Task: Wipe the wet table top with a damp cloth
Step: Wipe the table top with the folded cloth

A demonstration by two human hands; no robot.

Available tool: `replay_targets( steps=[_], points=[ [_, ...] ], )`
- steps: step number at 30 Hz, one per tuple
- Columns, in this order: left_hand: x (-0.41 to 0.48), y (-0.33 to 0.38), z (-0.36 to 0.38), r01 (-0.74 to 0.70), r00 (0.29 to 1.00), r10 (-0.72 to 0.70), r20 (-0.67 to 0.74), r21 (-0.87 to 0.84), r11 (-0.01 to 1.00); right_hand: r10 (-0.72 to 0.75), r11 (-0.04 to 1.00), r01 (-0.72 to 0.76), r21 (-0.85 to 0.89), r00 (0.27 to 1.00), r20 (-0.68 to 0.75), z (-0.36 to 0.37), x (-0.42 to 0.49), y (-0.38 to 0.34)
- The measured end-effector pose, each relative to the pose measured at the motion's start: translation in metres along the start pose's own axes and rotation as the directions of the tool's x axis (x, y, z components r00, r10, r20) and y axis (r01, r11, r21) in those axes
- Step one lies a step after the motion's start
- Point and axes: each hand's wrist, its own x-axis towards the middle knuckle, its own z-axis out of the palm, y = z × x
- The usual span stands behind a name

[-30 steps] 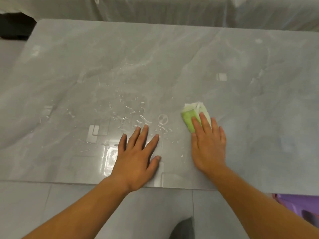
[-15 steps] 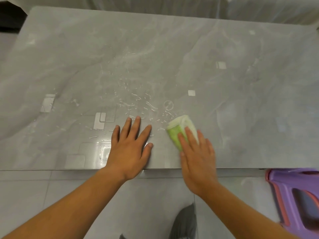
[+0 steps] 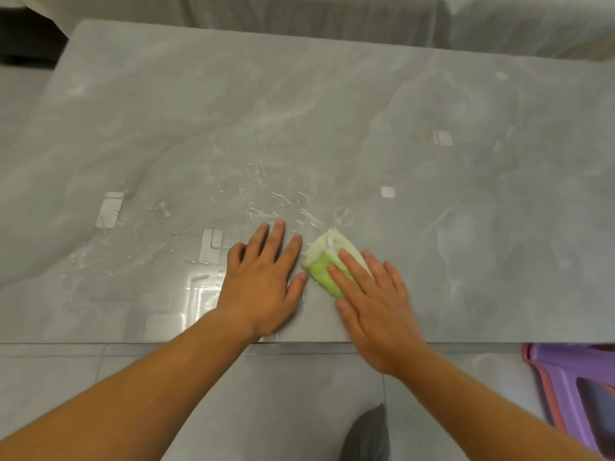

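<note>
Wiping in progress: the right hand [image 3: 376,304], fingers straight, presses the folded green-and-white damp cloth [image 3: 321,261] onto the glossy grey marble-patterned table top [image 3: 466,161] near its front edge, just beside the flat, empty left hand [image 3: 263,281]. The next move likely calls for sweeping across the water droplets [image 3: 283,197].

cloth [image 3: 327,266] on table top [image 3: 432,227], just right of left hand [image 3: 263,281]

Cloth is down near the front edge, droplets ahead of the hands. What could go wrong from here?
1. The left hand lies flat on the wet patch, so the cloth under the right hand may skip water beneath it.
2. Wiping toward the near table edge could push droplets onto the floor.
</note>
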Motion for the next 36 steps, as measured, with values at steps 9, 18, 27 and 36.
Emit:
replay_targets(
  steps=[9,18,27,36],
  points=[
    [0.011,-0.013,-0.018,-0.064,0.997,0.064,0.038,-0.001,0.998,0.31,0.949,-0.303,0.083,0.946,-0.092,-0.019,0.065,-0.001],
    [0.032,-0.017,-0.03,-0.101,0.995,0.101,0.007,-0.026,0.995,0.132,0.99,-0.134,-0.035,0.99,-0.048,-0.021,0.087,0.034],
    [0.143,-0.019,-0.053,0.004,1.0,-0.005,-0.017,-0.092,0.996,0.146,0.989,-0.144,0.027,0.985,-0.089,-0.046,0.148,0.068],
    [0.261,-0.031,-0.076,0.067,0.998,-0.066,0.02,-0.038,0.997,0.255,0.967,-0.25,0.049,0.958,-0.132,-0.093,0.306,0.144]
  ],
)
